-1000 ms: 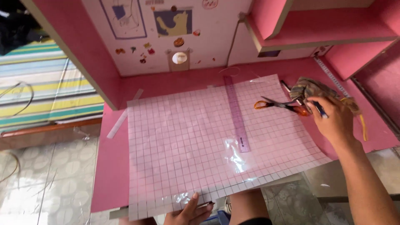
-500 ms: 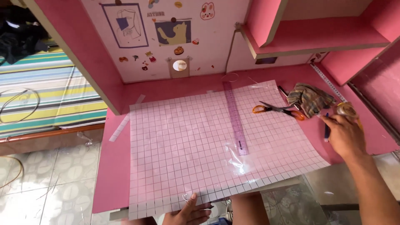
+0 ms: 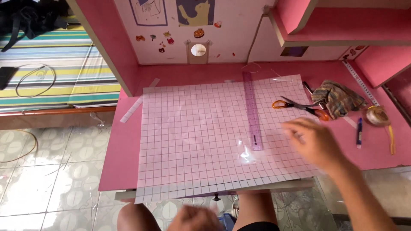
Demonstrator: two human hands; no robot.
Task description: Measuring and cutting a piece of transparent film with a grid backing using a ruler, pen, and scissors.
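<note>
Gridded sheet (image 3: 192, 141): a large clear sheet ruled in squares, lying flat over most of the pink worktop (image 3: 122, 158); its near edge hangs slightly past the worktop's front edge.
Right hand (image 3: 314, 143): blurred, over the sheet's right edge, just right of the ruler's near end; fingers loosely spread, nothing in its grip.
Left hand (image 3: 195, 218): blurred at the bottom edge, below the sheet's near border; whether its grip is open or closed cannot be told.
Ruler (image 3: 251, 109): translucent purple, lying on the sheet, running from the far edge toward the middle.
Scissors (image 3: 299, 107): orange-handled, at the sheet's right edge, beyond the right hand.
Cloth (image 3: 338, 98): crumpled, plaid, just right of the scissors.
Pen (image 3: 359, 132): blue, on the bare worktop, right of the hand.
Tape roll (image 3: 376, 114): near the pen, toward the worktop's right side.
Bed (image 3: 55, 77): striped cover, left of the worktop.
</note>
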